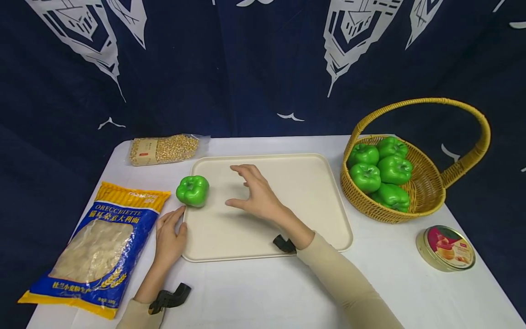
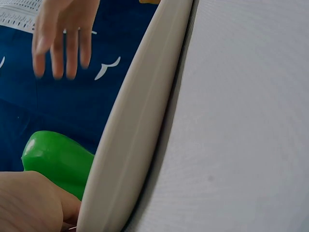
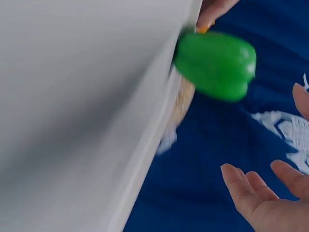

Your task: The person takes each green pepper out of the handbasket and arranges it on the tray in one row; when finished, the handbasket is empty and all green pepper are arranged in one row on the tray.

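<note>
A green bell pepper (image 1: 192, 191) sits at the left edge of the beige tray (image 1: 279, 205), overlapping its rim in the head view. My left hand (image 1: 170, 237) rests beside that rim just below the pepper, its fingers loosely extended and its fingertips near the pepper's base. Over the left half of the tray hovers my right hand (image 1: 259, 194), thumb and fingers spread apart with nothing between them. The right wrist view shows the same pepper (image 3: 216, 65) a short distance from the spread fingers (image 3: 241, 193).
On the right stands a wicker basket (image 1: 427, 183) with a tall handle and several green peppers (image 1: 394, 170). A round tin (image 1: 445, 248) is in front of it. At left lies a blue and yellow pasta bag (image 1: 96, 249); a bag of corn kernels (image 1: 166, 150) lies behind the tray.
</note>
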A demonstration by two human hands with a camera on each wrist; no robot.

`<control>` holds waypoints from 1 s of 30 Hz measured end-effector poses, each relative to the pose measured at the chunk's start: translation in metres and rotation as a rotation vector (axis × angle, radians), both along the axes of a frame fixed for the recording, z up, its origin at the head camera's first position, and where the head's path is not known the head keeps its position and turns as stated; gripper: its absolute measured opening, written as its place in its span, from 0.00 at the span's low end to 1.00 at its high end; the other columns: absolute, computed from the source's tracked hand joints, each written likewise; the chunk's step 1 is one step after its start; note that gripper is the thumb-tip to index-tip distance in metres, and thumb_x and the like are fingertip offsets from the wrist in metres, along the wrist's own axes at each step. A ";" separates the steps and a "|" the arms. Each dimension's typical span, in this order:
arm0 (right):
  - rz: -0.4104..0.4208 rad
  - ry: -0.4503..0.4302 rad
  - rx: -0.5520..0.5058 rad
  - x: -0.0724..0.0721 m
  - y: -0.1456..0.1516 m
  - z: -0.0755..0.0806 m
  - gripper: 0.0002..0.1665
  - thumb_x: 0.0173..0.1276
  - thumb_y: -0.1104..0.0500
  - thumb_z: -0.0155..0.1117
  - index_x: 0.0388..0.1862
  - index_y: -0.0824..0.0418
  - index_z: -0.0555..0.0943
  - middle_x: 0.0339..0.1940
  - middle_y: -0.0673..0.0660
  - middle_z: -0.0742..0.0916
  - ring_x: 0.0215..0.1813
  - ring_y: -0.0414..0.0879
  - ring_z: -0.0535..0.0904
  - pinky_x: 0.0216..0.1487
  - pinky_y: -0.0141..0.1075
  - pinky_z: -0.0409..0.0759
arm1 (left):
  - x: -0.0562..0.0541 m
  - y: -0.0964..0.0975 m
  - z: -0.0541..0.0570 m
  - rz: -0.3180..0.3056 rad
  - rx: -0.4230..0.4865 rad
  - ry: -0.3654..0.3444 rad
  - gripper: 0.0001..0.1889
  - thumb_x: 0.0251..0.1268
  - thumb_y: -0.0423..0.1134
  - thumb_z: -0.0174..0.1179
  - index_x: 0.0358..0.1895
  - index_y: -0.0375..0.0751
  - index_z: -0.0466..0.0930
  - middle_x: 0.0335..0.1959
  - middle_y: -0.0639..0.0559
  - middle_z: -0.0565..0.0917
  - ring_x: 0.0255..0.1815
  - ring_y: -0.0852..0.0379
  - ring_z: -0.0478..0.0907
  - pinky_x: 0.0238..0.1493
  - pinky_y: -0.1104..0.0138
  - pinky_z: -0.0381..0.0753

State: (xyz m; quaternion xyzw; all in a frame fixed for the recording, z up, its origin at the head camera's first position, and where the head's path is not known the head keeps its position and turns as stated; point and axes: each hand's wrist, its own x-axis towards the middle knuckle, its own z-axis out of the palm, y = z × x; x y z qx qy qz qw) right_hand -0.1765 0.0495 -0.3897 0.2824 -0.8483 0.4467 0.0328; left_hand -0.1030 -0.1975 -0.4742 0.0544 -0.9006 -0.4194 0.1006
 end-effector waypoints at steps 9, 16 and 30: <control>-0.162 0.156 -0.022 0.016 0.100 0.011 0.47 0.49 0.62 0.81 0.68 0.63 0.69 0.64 0.62 0.73 0.65 0.57 0.72 0.59 0.49 0.80 | 0.000 0.001 0.001 0.005 0.000 -0.022 0.24 0.67 0.26 0.50 0.67 0.30 0.69 0.64 0.32 0.74 0.70 0.38 0.58 0.69 0.46 0.56; -0.380 0.268 0.012 0.038 0.175 0.023 0.47 0.45 0.69 0.80 0.66 0.68 0.71 0.65 0.66 0.74 0.63 0.54 0.73 0.58 0.22 0.75 | 0.002 0.002 0.003 0.001 -0.001 -0.023 0.24 0.67 0.25 0.50 0.67 0.29 0.69 0.65 0.33 0.74 0.70 0.38 0.58 0.68 0.45 0.56; -0.926 0.171 0.016 0.073 0.283 0.034 0.46 0.51 0.66 0.78 0.70 0.54 0.71 0.57 0.38 0.71 0.59 0.29 0.69 0.55 0.15 0.71 | 0.004 0.003 0.006 -0.010 0.012 -0.018 0.24 0.67 0.25 0.50 0.67 0.28 0.69 0.65 0.31 0.73 0.70 0.36 0.57 0.69 0.44 0.55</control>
